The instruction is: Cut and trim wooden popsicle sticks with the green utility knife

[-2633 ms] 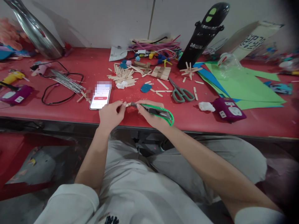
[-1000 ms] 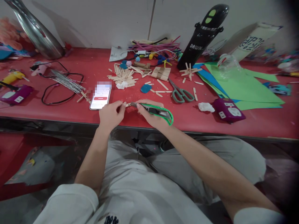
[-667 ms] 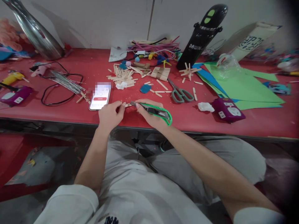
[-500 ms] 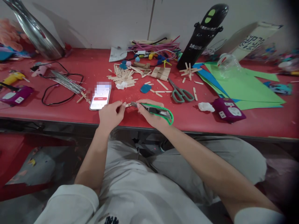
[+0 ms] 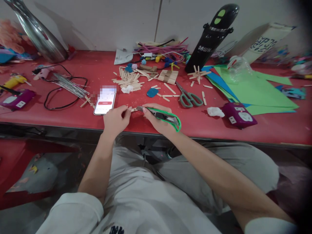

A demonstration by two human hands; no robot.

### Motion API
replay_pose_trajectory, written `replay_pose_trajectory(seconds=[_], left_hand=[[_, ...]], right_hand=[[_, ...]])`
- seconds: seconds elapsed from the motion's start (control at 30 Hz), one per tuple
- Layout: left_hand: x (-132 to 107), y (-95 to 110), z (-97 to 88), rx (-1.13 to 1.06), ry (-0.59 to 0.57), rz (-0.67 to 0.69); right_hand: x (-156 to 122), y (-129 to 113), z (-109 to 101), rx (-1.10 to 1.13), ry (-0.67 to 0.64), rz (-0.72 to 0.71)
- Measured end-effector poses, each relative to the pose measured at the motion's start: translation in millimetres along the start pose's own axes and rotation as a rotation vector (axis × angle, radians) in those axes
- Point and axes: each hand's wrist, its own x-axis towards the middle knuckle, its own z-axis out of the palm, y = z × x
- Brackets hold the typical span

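Observation:
My right hand (image 5: 158, 120) is closed round a green and grey utility knife (image 5: 168, 117), its blade end pointing left. Pinched in the fingers of my left hand (image 5: 117, 119) is a small wooden craft stick (image 5: 133, 110), mostly covered by the fingertips. The knife's tip lies at the stick's right end; whether it cuts into the wood I cannot tell. Just beyond my left hand a phone (image 5: 103, 102) with a lit screen lies on the red table (image 5: 207, 130). Scissors (image 5: 187, 97) with grey handles rest beyond my right hand.
A pile of craft sticks (image 5: 128, 79) and a blue oval piece (image 5: 152, 92) lie beyond my hands. To the right are a purple socket block (image 5: 240, 115), white tissue (image 5: 215, 112) and green paper sheets (image 5: 263, 91). A black bottle (image 5: 207, 42) stands behind. Thin wires (image 5: 69, 85) lie left.
Both hands keep nearly the same place and grip. The knife's blade end has shifted very slightly at the stick; nothing else has visibly moved.

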Motion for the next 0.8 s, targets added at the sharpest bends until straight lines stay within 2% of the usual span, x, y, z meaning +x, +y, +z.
replay_pose_trajectory(seconds=[0.2, 0.5, 0.63, 0.8], left_hand=[[0, 1, -1.1, 0.004, -0.009, -0.008], [0, 0, -0.9, -0.001, -0.008, -0.006], [0, 0, -0.3, -0.012, 0.003, -0.001], [0, 0, 0.2, -0.011, 0.004, 0.0]], right_hand=[[0, -2, -1, -0.01, -0.03, -0.032], [0, 5, 1, -0.046, -0.006, -0.051], [1, 1, 0, -0.023, 0.009, -0.044], [1, -9, -6, -0.022, -0.082, -0.005]])
